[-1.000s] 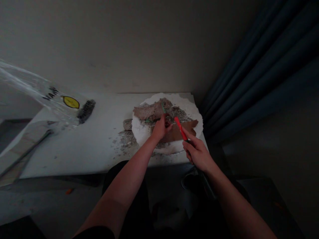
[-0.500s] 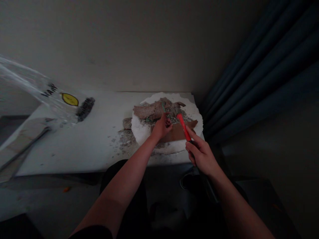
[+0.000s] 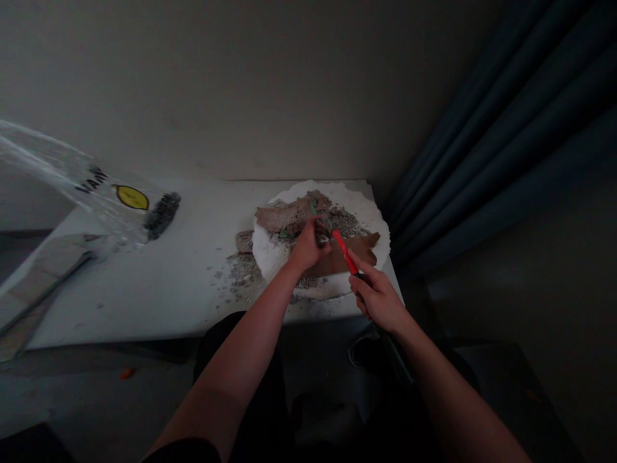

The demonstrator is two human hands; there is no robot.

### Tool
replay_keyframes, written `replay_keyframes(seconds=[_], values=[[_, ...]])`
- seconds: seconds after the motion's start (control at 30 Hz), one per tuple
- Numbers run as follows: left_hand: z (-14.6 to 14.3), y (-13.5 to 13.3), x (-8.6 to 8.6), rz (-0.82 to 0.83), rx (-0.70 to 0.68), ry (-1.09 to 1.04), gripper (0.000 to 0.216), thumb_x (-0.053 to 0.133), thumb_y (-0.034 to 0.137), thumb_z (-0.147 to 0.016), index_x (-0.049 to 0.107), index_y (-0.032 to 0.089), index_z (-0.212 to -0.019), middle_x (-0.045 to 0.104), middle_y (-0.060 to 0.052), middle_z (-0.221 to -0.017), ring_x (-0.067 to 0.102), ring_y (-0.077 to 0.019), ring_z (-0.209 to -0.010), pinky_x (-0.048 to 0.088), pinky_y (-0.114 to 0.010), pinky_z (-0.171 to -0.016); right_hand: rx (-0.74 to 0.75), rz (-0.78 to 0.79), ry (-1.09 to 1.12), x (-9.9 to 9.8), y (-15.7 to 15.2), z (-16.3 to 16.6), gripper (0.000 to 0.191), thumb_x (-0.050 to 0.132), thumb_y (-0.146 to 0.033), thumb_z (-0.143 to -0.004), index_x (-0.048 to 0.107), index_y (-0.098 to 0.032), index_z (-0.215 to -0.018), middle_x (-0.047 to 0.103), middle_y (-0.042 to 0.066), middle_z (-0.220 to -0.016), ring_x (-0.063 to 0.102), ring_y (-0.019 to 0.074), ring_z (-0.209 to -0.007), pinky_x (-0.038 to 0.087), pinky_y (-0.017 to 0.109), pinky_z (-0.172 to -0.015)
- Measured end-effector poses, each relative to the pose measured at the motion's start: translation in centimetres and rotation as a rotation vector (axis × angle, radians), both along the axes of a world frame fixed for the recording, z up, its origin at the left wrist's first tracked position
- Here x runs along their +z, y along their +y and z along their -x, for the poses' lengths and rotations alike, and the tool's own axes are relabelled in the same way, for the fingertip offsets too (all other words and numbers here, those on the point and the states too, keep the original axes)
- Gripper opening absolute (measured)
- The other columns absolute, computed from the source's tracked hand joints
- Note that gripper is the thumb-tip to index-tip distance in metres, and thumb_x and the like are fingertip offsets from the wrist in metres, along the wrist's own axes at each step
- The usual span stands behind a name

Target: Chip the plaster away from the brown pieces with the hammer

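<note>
1. Since the earlier frame, the red end of the tool [image 3: 344, 249] has come nearer and left, toward the left hand [image 3: 308, 247], which stays about where it was.
2. The right hand [image 3: 378, 296] is closed around the tool's black handle; its red part slants far and left over the brown sheet [image 3: 355, 249].
3. The left hand is over the rubble [image 3: 351, 220], fingers curled; whether they pinch a fragment I cannot tell.
4. The rubble lies on the white base [image 3: 267, 256], at the right end of the tabletop [image 3: 164, 289].
5. The step in hand looks like working the tool on material at the left fingertips.
6. The next move probably calls for a short, controlled stroke, with those fingertips kept clear of it.
</note>
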State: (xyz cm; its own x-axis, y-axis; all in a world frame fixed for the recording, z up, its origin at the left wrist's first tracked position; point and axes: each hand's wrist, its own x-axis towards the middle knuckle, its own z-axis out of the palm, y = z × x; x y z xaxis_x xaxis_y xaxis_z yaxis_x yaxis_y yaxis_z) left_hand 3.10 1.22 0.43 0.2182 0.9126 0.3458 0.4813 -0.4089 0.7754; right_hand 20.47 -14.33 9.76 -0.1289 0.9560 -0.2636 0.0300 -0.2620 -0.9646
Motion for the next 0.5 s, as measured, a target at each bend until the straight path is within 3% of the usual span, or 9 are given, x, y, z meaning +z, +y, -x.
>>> replay_keyframes(seconds=[0.1, 0.23, 0.5], values=[[1.0, 0.5, 0.8, -0.075, 0.020, -0.091, 0.075, 0.063, 0.007, -0.070, 0.038, 0.018, -0.140, 0.061, -0.011, -0.125, 0.065, -0.0195, -0.101, 0.053, -0.034, -0.089, -0.024, -0.001, 0.035, -0.3, 0.1, 0.1, 0.070, 0.056, -0.031, -0.093, 0.035, -0.027, -0.160, 0.043, -0.010, -0.063, 0.031, 0.0061, -0.040, 0.027, 0.019, -0.036], [2.2, 1.0, 1.8, -0.104, 0.107, -0.166, 0.068, 0.055, 0.005, -0.074, 0.038, 0.020, -0.138, 0.062, -0.010, -0.120, 0.065, -0.0172, -0.095, 0.054, -0.032, -0.083, -0.016, 0.040, 0.008, -0.4, 0.2, 0.3, 0.068, 0.057, -0.030, -0.091, 0.040, -0.025, -0.157, 0.043, -0.010, -0.061, 0.032, 0.0059, -0.039, 0.026, 0.019, -0.035], [3.4, 1.0, 2.6, -0.099, 0.162, -0.081, 0.063, 0.055, 0.006, -0.076, 0.041, 0.021, -0.135, 0.064, -0.008, -0.113, 0.065, -0.0163, -0.089, 0.053, -0.030, -0.078, -0.026, 0.005, -0.008, -1.2, 0.0, 0.6, 0.071, 0.057, -0.031, -0.089, 0.039, -0.023, -0.158, 0.044, -0.010, -0.060, 0.034, 0.0055, -0.038, 0.028, 0.019, -0.036]])
